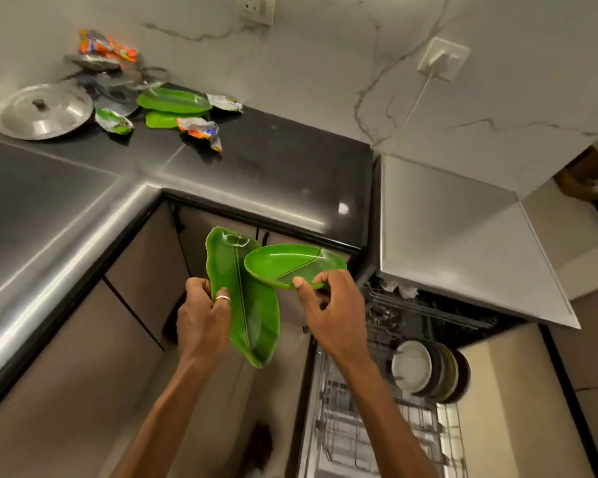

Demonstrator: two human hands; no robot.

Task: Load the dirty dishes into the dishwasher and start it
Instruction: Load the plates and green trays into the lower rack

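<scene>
Left hand grips a long green leaf plate, right hand pinches a smaller leaf plate; dishwasher rack has round plates standing on edge.

Lower rack blurry, partly off-frame.

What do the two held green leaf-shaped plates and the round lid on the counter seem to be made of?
Long green plate and oval green plate: probably glossy moulded plastic, given uniform bright colour and thin rims. Lid: likely brushed stainless steel, silvery with streaked reflections.
</scene>
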